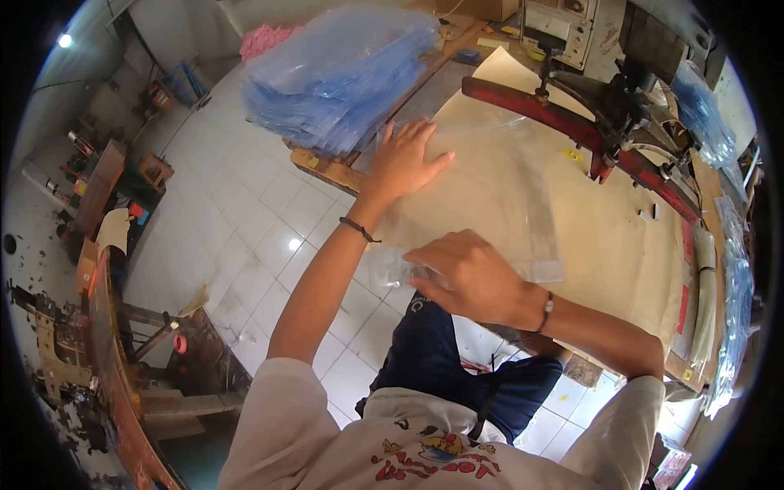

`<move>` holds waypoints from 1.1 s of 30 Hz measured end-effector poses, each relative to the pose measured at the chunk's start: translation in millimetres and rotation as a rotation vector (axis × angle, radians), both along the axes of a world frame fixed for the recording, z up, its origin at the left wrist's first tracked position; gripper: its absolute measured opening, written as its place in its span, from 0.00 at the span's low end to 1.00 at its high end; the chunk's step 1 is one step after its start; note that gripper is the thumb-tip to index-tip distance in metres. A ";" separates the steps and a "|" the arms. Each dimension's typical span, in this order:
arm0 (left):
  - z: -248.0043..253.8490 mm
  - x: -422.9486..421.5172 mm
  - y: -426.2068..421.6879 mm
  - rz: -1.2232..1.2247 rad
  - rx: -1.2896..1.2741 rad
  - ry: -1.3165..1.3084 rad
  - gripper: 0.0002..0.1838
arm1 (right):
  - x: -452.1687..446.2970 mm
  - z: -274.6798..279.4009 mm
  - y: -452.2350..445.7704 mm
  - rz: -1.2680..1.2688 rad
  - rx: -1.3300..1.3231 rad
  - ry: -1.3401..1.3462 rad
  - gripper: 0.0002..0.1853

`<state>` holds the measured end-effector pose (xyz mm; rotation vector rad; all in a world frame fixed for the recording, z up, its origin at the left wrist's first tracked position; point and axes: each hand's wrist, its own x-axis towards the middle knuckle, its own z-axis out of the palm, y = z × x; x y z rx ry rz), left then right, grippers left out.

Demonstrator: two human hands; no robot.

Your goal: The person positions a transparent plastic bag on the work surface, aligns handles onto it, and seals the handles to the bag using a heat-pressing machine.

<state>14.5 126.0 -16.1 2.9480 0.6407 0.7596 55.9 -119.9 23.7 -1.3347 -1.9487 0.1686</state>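
A clear plastic sheet (523, 216) lies on the tan paper covering (612, 261) of the worktable. My left hand (407, 160) rests on the sheet's left part, fingers stretched out and thumb apart. Nearer my body, my right hand (472, 273) is closed on the sheet's near left corner, thumb and fingers pinching the film. That crumpled corner (390, 268) sticks out past the table's front edge. Parts of the sheet's outline are hard to see because it is transparent.
A tall stack of bluish plastic sheets (339, 77) stands at the table's far left. A red bar (563, 126) on a black metal machine crosses the far side. More blue plastic (729, 302) hangs at the right edge. Wooden furniture (122, 367) stands on the left.
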 end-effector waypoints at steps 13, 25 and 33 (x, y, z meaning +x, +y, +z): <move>2.6 5.0 10.4 -0.009 -0.241 0.106 0.44 | -20.9 -26.6 77.6 -0.100 0.129 -0.185 0.09; 3.0 1.4 -0.4 0.003 -0.169 0.029 0.41 | 34.0 -0.2 45.7 -0.077 0.018 -0.378 0.16; 5.0 2.8 1.6 -0.065 -0.046 -0.168 0.25 | 131.6 4.6 -52.8 -0.146 -0.226 -0.406 0.33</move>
